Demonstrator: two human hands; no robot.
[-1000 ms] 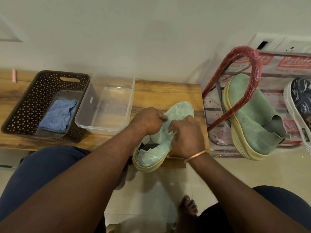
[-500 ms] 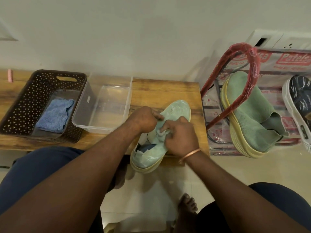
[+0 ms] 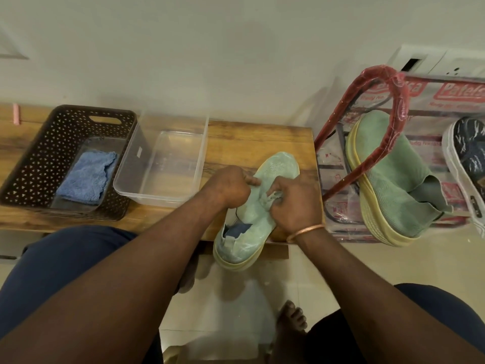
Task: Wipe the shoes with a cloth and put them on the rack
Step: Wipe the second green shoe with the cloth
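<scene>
- Since the matching shoe (image 3: 393,185) already sits on the rack (image 3: 393,82) next to a dark patterned shoe (image 3: 469,153), is this about halfway done?
- Roughly, I'd guess. The green shoe (image 3: 275,169) lies on the right end of the wooden bench (image 3: 252,137), heel hanging over the near edge, mid-wipe by the look of it. The left hand (image 3: 231,187) has its fingers curled on the shoe's side to steady it. The right hand (image 3: 294,203) is bunched tight round a small pale cloth (image 3: 270,198) pressed on the upper.
- So what's left?
- Finish wiping, then carry it over to the rack beside its mate. Can't tell if the sole's been done. A blue cloth (image 3: 86,177) lies in the brown basket (image 3: 39,164), nobody touching it.
</scene>
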